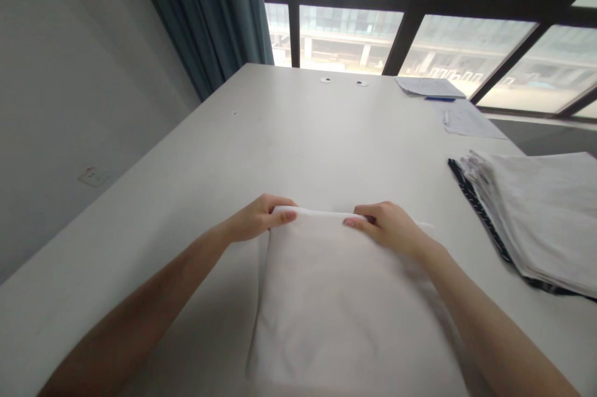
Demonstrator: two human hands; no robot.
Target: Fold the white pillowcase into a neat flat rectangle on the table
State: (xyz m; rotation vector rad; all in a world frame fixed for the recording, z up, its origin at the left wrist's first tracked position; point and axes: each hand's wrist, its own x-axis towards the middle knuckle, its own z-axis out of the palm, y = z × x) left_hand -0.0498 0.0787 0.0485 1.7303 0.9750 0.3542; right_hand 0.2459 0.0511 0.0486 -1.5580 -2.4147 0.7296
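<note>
Fingers (277, 200) of the left hand (261, 218) and the right hand (392, 226) grip the far folded edge of a soft white cloth (340, 297), thumbs on the near side, bare edge showing between them. From the fingers the cloth spreads back toward the person, above a smooth white surface (303, 142). Well to its right I see a stack of folded white cloths (550, 216) on a black fabric piece with white marks (482, 218); beyond lie white paper sheets (473, 120) and a blue pen (439, 99).

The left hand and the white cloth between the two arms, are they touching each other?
Touching. The head view shows the left hand gripping the far edge of the white cloth, thumb on top.
</note>
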